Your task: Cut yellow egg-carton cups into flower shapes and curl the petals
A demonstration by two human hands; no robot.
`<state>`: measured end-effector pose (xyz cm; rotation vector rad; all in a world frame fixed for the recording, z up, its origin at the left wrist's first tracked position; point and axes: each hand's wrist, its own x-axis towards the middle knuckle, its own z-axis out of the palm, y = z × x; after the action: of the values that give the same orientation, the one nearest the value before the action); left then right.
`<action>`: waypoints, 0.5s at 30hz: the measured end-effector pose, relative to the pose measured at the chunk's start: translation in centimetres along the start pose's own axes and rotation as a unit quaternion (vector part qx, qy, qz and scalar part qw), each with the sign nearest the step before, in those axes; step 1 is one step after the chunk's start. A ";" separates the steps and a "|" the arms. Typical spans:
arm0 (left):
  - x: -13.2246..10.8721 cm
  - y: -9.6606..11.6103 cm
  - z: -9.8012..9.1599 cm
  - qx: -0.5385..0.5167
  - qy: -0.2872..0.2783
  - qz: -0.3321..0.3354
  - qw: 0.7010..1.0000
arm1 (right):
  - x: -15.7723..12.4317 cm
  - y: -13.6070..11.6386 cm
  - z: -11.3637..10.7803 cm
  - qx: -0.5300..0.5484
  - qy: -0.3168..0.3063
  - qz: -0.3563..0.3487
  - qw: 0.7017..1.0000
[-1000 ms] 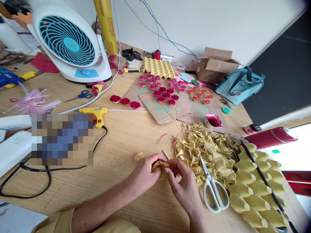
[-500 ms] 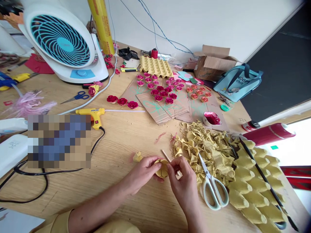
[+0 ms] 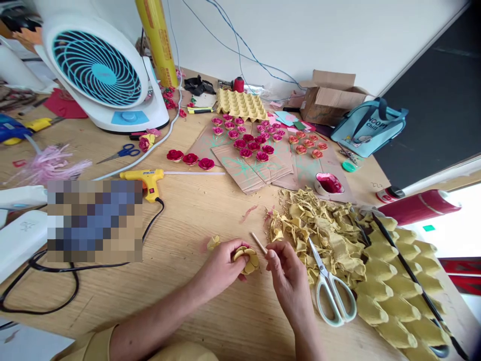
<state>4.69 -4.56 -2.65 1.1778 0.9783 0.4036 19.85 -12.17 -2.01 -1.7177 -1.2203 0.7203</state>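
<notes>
My left hand [image 3: 225, 263] is closed on a yellow egg-carton flower [image 3: 250, 261], its thumb pressed into the middle of the rounded petals. A thin wooden stick [image 3: 257, 242] is pinched in my right hand [image 3: 287, 276], just right of the flower and apart from it. Beyond my left fingers lies a smaller yellow paper-pulp piece [image 3: 214, 242] on the table. White-handled scissors [image 3: 333, 293] rest to the right of my right hand, blades pointing away. Torn egg-carton scraps [image 3: 319, 235] are heaped beyond them.
Uncut egg trays [image 3: 394, 286] lie at the right with a black brush on top. Painted flowers [image 3: 253, 145] sit on cardboard [image 3: 248, 173] near a paint cup [image 3: 329, 184]. A yellow glue gun [image 3: 148, 180], its cable and a fan [image 3: 101, 75] stand left.
My right hand has drawn back to the right from the flower, stick still held. More of the flower's petals show now. The whole view has shifted slightly.
</notes>
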 end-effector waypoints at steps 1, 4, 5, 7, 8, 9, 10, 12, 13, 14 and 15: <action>0.0 0.0 0.0 0.002 -0.001 0.001 1.000 | 0.0 0.1 0.0 -0.004 -0.002 -0.002 1.000; 0.1 -0.2 -0.1 0.009 -0.005 0.007 1.000 | 0.0 0.0 0.1 -0.010 -0.007 -0.014 1.000; 0.1 -0.2 -0.1 0.012 -0.006 0.008 1.000 | 0.0 -0.1 0.1 -0.011 -0.009 -0.018 1.000; 0.1 -0.3 -0.2 0.019 -0.007 0.011 1.000 | 0.0 -0.3 0.2 -0.013 -0.015 -0.029 0.999; 0.0 -0.3 -0.2 0.023 -0.007 0.013 1.000 | 0.0 -0.4 0.2 -0.015 -0.019 -0.035 0.999; 0.0 -0.3 -0.2 0.027 -0.009 0.015 0.999 | 0.0 -0.5 0.2 -0.017 -0.025 -0.043 0.999; -0.1 -0.3 -0.2 0.032 -0.012 0.016 0.999 | 0.0 -0.7 0.2 -0.019 -0.030 -0.053 0.998; -0.2 -0.2 -0.2 0.040 -0.016 0.016 0.999 | -0.1 -0.9 0.3 -0.027 -0.038 -0.077 0.996; -0.2 -0.1 -0.2 0.047 -0.016 0.018 0.999 | -0.1 -1.0 0.3 -0.033 -0.041 -0.087 0.995; -0.3 -0.1 -0.1 0.058 -0.015 0.024 0.998 | -0.1 -1.1 0.4 -0.040 -0.043 -0.094 0.994; -0.3 0.0 -0.1 0.072 -0.012 0.036 0.997 | -0.1 -1.1 0.5 -0.046 -0.044 -0.099 0.993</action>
<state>4.38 -4.73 -2.55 1.3496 0.9575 0.3800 18.94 -11.96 -1.19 -1.6236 -1.4820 0.6344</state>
